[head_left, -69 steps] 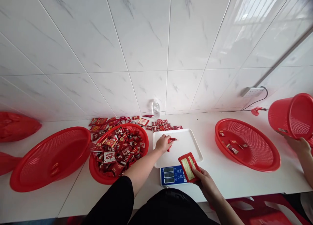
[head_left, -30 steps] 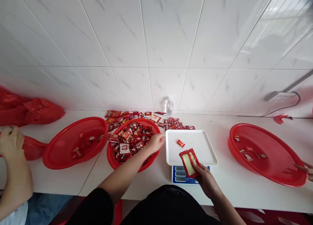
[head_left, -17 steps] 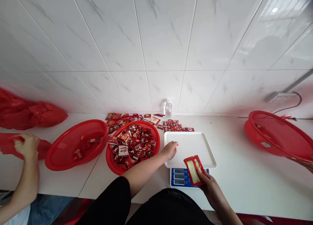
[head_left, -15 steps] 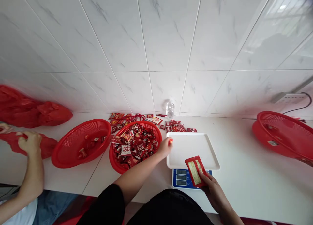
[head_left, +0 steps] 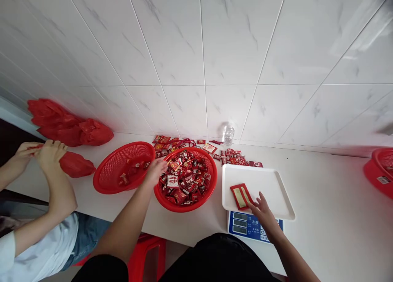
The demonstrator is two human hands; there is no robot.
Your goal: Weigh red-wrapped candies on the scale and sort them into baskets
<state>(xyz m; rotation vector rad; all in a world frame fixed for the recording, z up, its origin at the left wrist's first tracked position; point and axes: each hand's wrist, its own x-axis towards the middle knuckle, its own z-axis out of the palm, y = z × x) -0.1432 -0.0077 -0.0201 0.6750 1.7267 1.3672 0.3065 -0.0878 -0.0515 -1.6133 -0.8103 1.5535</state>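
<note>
My left hand (head_left: 156, 172) reaches over the left rim of a red plastic basket (head_left: 186, 208) heaped with small red-wrapped sweets (head_left: 187, 179). Its fingers are stretched out and I see nothing held in them. My right hand (head_left: 263, 212) hovers at the front of a white tray (head_left: 270, 179), fingers spread. By its fingertips lies a flat red packet (head_left: 241, 197) with pale yellowish panels, resting on the tray; whether a finger still touches it I cannot tell. Under the tray is a blue-fronted digital scale (head_left: 250, 225).
Left stands a second red basket (head_left: 106, 167) with a few sweets. Loose red packets (head_left: 235, 157) and a clear bottle (head_left: 229, 134) lie along the wall. A co-worker's hands (head_left: 50, 153) hold a red bag (head_left: 76, 164). Another red basket (head_left: 377, 173) is far right.
My right hand has let go of the red packet, which now lies on the tray. My left hand has moved left from the tray's edge to the full basket. The view has shifted right-to-left.
</note>
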